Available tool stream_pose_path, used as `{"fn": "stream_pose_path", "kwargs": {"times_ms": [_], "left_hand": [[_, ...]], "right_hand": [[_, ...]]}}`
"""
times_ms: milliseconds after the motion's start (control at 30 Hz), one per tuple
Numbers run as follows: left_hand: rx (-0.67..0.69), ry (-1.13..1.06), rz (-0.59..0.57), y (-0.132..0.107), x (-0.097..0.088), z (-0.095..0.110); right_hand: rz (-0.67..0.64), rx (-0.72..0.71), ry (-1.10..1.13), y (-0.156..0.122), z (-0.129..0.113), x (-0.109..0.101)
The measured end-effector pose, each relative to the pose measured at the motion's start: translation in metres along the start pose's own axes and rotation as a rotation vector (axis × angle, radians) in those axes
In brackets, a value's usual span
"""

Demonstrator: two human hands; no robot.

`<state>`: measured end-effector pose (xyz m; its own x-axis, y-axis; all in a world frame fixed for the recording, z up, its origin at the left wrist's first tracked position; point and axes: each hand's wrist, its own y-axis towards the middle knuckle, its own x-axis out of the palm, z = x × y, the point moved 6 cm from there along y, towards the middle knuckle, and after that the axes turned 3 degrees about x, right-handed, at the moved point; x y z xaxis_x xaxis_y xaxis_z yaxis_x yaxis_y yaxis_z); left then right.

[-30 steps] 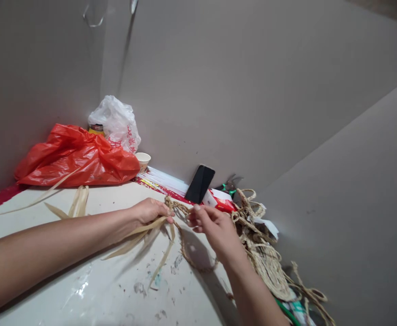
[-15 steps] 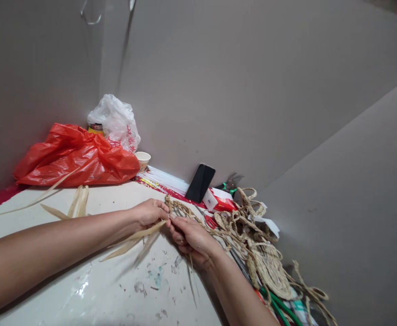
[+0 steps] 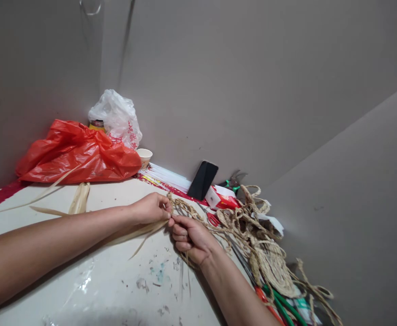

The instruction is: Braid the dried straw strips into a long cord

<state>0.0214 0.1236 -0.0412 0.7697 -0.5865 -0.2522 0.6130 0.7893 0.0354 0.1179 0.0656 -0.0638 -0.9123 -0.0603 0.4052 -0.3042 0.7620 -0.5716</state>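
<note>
My left hand point(image 3: 153, 208) and my right hand point(image 3: 192, 237) meet over the white table, fingertips almost touching. Both pinch pale dried-leaf strips point(image 3: 140, 230) where they join a thin braided rope point(image 3: 185, 206); the exact grip is hidden between the fingers. The strips' loose ends trail leftward under my left forearm. From the join, the braid runs behind my right hand toward a tangled pile of braided rope point(image 3: 269, 267) on the right. More dried leaves point(image 3: 79, 199) lie beyond my left forearm.
Along the back stand a red plastic bag point(image 3: 83, 158), a white plastic bag point(image 3: 117, 115), a paper cup point(image 3: 145, 157) and a phone point(image 3: 203, 180). Red-handled scissors point(image 3: 213, 219), a red-and-white box point(image 3: 223, 198) and green-handled pliers point(image 3: 233, 182) sit near the rope pile. Grey walls close in behind.
The strips' loose ends have swung closer to my left forearm. My right hand has turned slightly, its fingers now curled in view. Both hands stay together at the braid's end.
</note>
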Motion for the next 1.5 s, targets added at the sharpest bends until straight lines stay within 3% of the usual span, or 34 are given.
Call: {"fn": "stream_pose_path", "kwargs": {"times_ms": [333,567,667,833,1000,1033,1133,1200,1300,1500], "left_hand": [[-0.082,0.246,-0.086,-0.014,0.003,0.023],[-0.069,0.509,0.073,-0.027,0.011,0.034],[-0.030,0.574,0.078,-0.031,0.018,0.036],[-0.047,0.511,-0.012,-0.028,0.015,0.036],[0.022,0.351,0.179,-0.013,-0.011,0.034],[-0.020,0.260,0.158,-0.011,-0.009,0.028],[-0.249,-0.081,-0.079,-0.013,0.016,0.005],[-0.288,-0.172,-0.154,-0.015,0.025,0.001],[-0.224,-0.090,-0.100,-0.014,0.019,0.001],[-0.176,0.119,-0.095,-0.010,0.011,-0.003]], "right_hand": [[0.169,-0.156,-0.068,-0.002,0.000,0.003],[0.155,-0.130,-0.051,-0.003,0.002,0.006],[0.135,-0.139,-0.038,-0.002,0.003,0.005],[0.103,-0.147,-0.011,-0.002,0.002,0.000],[0.011,-0.115,-0.016,-0.003,-0.003,-0.001],[-0.002,-0.113,-0.020,-0.002,-0.003,-0.001],[-0.037,-0.107,-0.042,-0.002,-0.004,-0.002],[-0.077,-0.097,-0.092,-0.003,-0.005,-0.003],[-0.096,-0.106,-0.252,-0.007,-0.009,-0.005],[0.125,-0.285,-0.769,-0.015,-0.020,-0.007]]}}
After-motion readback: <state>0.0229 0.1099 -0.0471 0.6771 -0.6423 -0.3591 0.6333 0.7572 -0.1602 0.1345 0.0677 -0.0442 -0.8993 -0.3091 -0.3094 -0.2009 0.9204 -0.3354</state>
